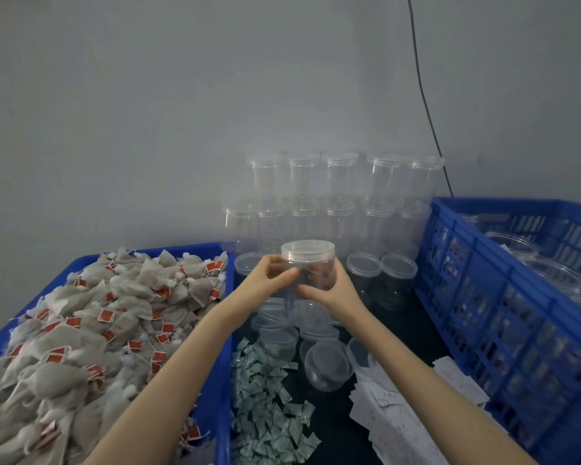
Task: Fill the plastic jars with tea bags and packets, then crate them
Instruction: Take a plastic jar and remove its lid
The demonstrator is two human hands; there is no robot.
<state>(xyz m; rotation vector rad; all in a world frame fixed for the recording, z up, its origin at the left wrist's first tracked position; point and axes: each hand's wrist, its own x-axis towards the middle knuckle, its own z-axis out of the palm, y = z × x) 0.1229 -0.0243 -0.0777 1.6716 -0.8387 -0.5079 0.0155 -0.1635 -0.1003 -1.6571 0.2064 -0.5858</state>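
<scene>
Both of my hands hold one clear plastic jar [307, 260] with its lid on, raised above the dark table. My left hand [269, 280] grips its left side and my right hand [329, 283] wraps its right side and bottom. The jar looks empty. Left of me a blue tray [225, 330] is heaped with grey tea bags [91, 330] bearing red tags. Small green-white packets [269, 407] lie piled on the table below my arms. On the right stands a blue crate [483, 297] with jars inside.
Several empty lidded jars [336, 203] are stacked in two rows against the grey wall. More jars and loose lids [326, 364] stand on the table under my hands. White paper slips [399, 417] lie at the lower right. A black cable [423, 95] hangs down the wall.
</scene>
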